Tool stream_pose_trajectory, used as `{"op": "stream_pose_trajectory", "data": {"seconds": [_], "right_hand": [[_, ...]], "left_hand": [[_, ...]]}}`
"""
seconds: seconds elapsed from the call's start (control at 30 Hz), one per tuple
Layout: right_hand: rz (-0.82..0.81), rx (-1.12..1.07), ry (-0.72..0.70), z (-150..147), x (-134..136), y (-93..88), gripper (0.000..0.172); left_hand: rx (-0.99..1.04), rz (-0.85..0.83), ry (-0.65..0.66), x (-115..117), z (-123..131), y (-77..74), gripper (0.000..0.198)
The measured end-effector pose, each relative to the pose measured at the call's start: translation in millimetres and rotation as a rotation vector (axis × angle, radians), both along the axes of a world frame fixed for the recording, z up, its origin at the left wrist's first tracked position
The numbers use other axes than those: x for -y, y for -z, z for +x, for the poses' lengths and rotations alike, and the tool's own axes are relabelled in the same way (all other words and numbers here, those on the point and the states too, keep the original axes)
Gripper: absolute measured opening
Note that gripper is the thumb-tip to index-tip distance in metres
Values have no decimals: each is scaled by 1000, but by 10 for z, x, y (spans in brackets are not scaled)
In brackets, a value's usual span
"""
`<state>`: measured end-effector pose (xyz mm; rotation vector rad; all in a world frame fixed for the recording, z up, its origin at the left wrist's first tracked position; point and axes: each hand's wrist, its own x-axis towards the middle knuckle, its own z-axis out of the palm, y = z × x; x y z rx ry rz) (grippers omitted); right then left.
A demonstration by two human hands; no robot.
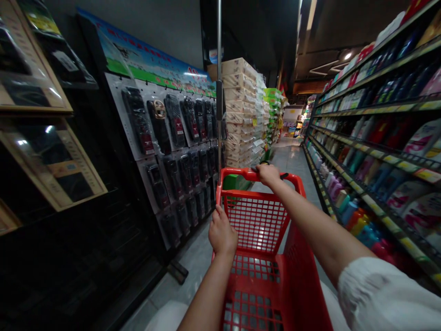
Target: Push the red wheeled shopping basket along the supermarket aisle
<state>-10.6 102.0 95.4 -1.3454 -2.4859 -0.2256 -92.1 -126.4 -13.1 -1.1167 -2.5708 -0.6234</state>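
My left hand (223, 232) is closing around the left edge of the red cart (253, 195), its fingers curling over the rim. My right hand (269, 175) is gripping the bar (241, 172) along the cart's far edge, folded nearly into a fist, though I'm losing its fingertips behind the bar. A white sleeve (382, 289) is covering my upper right arm.

The cart is sitting directly in front of me, its near end running out at the bottom of my view. I'm looking into its basket, where the lattice wall and slotted base are letting light through. Its long axis is running away from me, the barred end pointing down the aisle. A metal pole (219, 99) is rising by its far left corner.

On the left, a rack (144, 55) is holding rows of dark items in clear packs (195, 119); nearer me, windowed boxes (57, 170) are leaning. Beyond the rack, pale packs (241, 115) are standing stacked, with green ones behind. To the right, shelves (396, 158) are carrying rows of bottles (420, 138).
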Motion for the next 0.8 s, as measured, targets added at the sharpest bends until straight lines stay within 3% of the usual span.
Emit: {"op": "stream_pose_trajectory", "data": {"seconds": [0.13,0.43,0.67,0.8], "right_hand": [[67,-30,46,-459,191,-33,32],[94,-55,-243,-1170,532,113,36],[11,-120,-461,-1068,641,295,41],[-29,-89,-484,-915,696,365,49]], "left_hand": [[27,9,-17,-3,-1,4,72],[47,16,-3,-7,-2,19,77],[57,-12,-15,-16,0,-10,74],[40,15,-13,-22,8,-5,71]]}}
